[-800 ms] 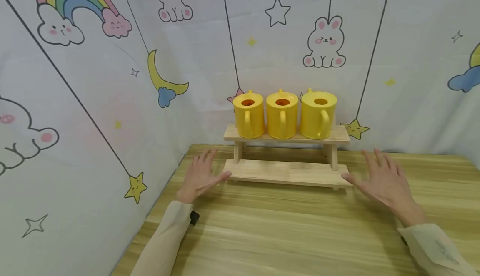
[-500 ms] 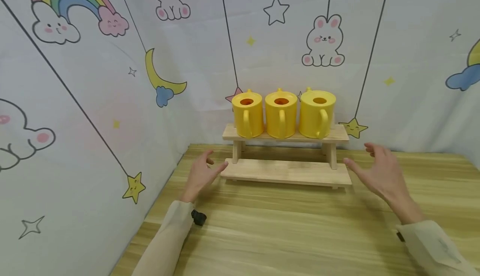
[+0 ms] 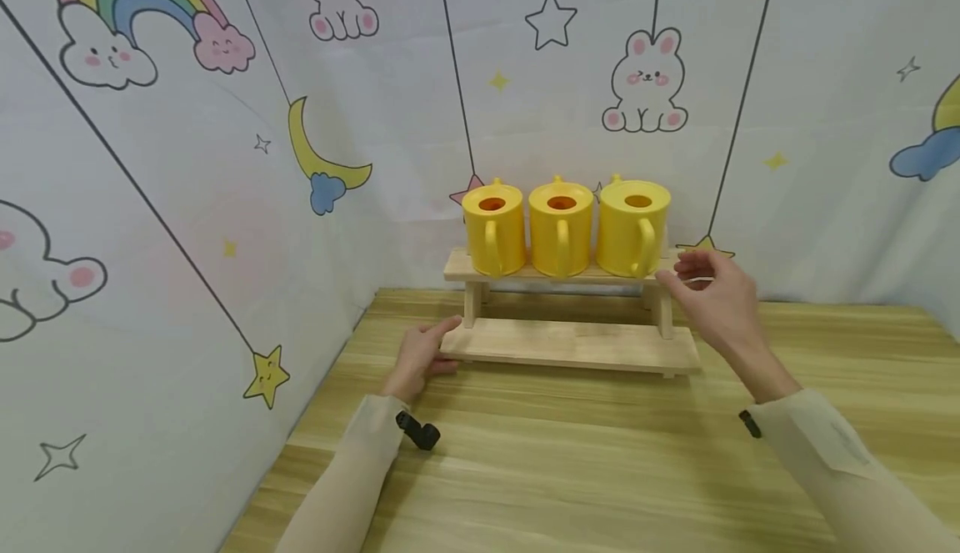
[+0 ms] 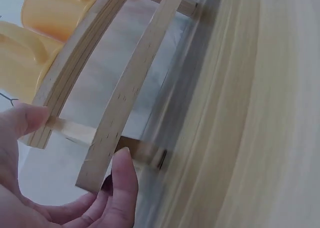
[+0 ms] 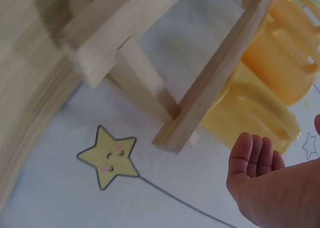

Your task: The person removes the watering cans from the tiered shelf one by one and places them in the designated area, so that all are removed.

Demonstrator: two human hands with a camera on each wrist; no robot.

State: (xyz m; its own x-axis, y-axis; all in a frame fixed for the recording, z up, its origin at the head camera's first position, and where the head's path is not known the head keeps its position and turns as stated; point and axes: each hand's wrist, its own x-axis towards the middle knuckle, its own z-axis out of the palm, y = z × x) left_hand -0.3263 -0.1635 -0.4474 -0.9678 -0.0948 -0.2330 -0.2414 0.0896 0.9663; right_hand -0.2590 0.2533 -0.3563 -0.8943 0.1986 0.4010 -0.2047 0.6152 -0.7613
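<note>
The left hand (image 3: 418,356) curves loosely round an end of the pale wooden two-tier stand (image 3: 570,343), firmness unclear, while the right hand (image 3: 720,299), half-curled and holding nothing, nears its three yellow cylindrical mugs (image 3: 545,234), seemingly setting a grip that next needs steady right-hand contact

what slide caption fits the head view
Three yellow cups on a wooden stand, left hand and right hand at its ends.
</note>
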